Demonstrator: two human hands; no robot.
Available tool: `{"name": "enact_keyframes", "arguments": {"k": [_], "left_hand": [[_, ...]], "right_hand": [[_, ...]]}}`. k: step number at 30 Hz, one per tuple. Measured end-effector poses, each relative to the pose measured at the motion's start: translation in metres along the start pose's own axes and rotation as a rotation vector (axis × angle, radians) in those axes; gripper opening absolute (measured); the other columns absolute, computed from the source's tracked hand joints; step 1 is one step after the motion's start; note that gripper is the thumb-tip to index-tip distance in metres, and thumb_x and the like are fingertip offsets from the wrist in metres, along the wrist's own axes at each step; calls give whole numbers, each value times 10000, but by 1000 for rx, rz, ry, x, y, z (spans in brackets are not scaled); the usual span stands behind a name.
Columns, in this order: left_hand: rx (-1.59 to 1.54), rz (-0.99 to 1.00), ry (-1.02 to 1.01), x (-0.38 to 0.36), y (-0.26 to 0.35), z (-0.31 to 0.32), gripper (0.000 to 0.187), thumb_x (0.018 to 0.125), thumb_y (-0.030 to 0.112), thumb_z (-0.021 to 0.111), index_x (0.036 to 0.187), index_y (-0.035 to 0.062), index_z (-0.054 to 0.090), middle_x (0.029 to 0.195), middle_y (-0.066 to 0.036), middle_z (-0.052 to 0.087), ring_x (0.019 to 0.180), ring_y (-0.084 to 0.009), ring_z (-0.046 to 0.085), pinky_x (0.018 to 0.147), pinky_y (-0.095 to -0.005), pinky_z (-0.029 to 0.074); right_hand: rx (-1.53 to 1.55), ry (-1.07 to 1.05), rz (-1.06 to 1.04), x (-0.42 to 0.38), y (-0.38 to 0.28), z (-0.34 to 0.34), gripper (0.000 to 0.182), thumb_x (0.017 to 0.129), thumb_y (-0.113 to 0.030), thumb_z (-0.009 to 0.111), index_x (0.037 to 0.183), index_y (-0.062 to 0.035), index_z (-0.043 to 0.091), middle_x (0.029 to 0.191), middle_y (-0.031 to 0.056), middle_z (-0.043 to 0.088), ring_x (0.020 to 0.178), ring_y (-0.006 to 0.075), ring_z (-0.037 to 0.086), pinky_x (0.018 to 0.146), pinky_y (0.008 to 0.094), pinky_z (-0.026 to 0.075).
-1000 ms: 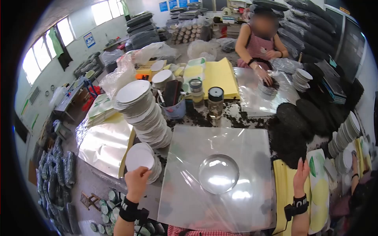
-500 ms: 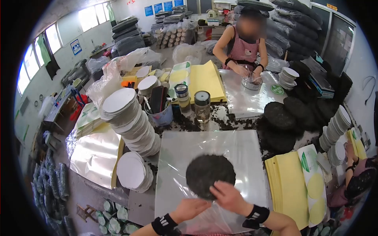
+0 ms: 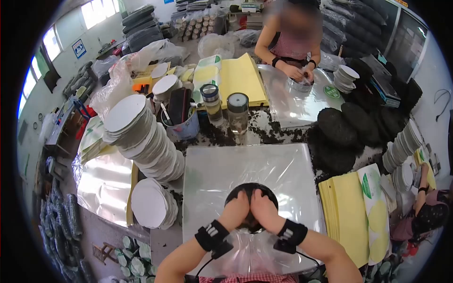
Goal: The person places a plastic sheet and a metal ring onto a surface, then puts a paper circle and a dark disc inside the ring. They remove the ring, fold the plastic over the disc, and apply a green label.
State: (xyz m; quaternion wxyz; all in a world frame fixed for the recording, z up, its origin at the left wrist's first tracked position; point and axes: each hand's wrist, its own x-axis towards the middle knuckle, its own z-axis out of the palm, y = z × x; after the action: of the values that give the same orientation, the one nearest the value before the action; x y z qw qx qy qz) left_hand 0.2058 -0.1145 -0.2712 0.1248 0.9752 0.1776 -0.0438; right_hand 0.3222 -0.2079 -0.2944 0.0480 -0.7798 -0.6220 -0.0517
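Observation:
A dark round cake [image 3: 268, 189], which looks like dried seaweed, lies on a square stack of clear plastic sheets [image 3: 212, 165]. My left hand [image 3: 238, 210] bends over its left side, fingers closed and pointing inward. On the right side my right hand [image 3: 265, 208] mirrors it, the fingertips of both hands nearly meeting at the middle. Clear film wrinkles around the cake and toward my body. The hands cover much of the cake's near half, so what the fingertips grip is partly hidden.
Stacks of white paper discs [image 3: 152, 202] stand left. Yellow sheets [image 3: 347, 212] lie right. Two lidded bottles [image 3: 237, 113] and a pen bucket [image 3: 184, 126] stand beyond the plastic. More dark cakes [image 3: 337, 126] pile at back right. A co-worker sits opposite; another is at right.
Both hands have moved onto the cake from its near edge, their fingers now curled over it. The cake sits slightly lower on the sheets, and the film around it is creased. The view has tilted down.

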Motion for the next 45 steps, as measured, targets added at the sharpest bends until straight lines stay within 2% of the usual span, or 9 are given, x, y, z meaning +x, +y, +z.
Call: {"name": "enact_keyframes", "arguments": {"k": [16, 19, 21, 24, 26, 32, 37, 40, 45], "left_hand": [[156, 144, 323, -216, 31, -39, 438, 847, 255, 741, 1192, 25, 601, 1336, -188, 563, 1269, -373, 521, 1069, -462, 415], [-153, 604, 730, -246, 64, -64, 342, 907, 232, 631, 1191, 48, 679, 1232, -125, 665, 1090, -306, 663, 870, -423, 569], [-148, 908, 218, -237, 48, -5, 419, 848, 215, 681, 1264, 170, 685, 1283, -129, 658, 1092, -385, 651, 903, -445, 557], [-278, 76, 122, -194, -14, 48, 609, 863, 368, 727, 1288, -20, 529, 1312, -209, 581, 1220, -383, 562, 1054, -519, 439], [-293, -23, 680, -144, -19, 22, 794, 799, 447, 777, 1343, -40, 466, 1334, -225, 568, 1245, -403, 546, 1102, -514, 396], [-259, 253, 329, -74, 12, 18, 769, 700, 525, 839, 1204, 10, 571, 1135, -125, 657, 1144, -295, 608, 1119, -465, 362], [-300, 114, 443, -69, 25, 11, 519, 711, 483, 837, 939, 54, 654, 813, -40, 624, 836, -250, 634, 915, -426, 457], [-306, -93, 574, -61, 34, 10, 379, 691, 365, 864, 681, 56, 644, 720, -53, 554, 718, -265, 583, 718, -434, 463], [-334, -247, 465, -60, 53, -12, 449, 657, 272, 870, 924, 23, 608, 954, -113, 564, 931, -337, 560, 830, -433, 452]], "right_hand": [[99, -83, -171, -7, -10, -36, 968, 623, -414, 892, 1418, -40, 486, 1431, 217, 460, 1315, 375, 455, 1074, 541, 406], [136, -143, -157, -16, -8, -30, 1019, 603, -413, 904, 1452, -69, 458, 1503, 232, 391, 1363, 398, 409, 1095, 589, 370], [108, -141, -156, -11, -10, -31, 1022, 600, -411, 906, 1451, -67, 458, 1495, 229, 400, 1357, 395, 415, 1095, 586, 372], [136, -121, -158, -12, -9, -30, 1003, 617, -400, 902, 1457, -80, 457, 1502, 228, 398, 1371, 392, 407, 1097, 599, 361], [157, -45, -129, -17, -10, -33, 842, 666, -342, 874, 1388, -78, 531, 1450, 205, 474, 1345, 372, 452, 1093, 546, 392], [375, 478, 315, -73, 64, -54, 554, 732, -203, 787, 1216, -7, 602, 1178, 198, 633, 1201, 387, 554, 978, 489, 458], [1200, -3, 578, -137, 125, -75, 311, 875, -154, 725, 1125, -12, 606, 800, 58, 670, 696, 187, 650, 666, 352, 546], [1171, 640, 869, -115, 148, -93, 273, 899, -96, 709, 1144, -20, 617, 820, 27, 680, 790, 128, 664, 764, 376, 553], [1560, 329, 288, -99, 36, -26, 1123, 644, -189, 954, 1535, 16, 302, 1490, 210, 464, 1399, 301, 428, 1122, 436, 400]]}}
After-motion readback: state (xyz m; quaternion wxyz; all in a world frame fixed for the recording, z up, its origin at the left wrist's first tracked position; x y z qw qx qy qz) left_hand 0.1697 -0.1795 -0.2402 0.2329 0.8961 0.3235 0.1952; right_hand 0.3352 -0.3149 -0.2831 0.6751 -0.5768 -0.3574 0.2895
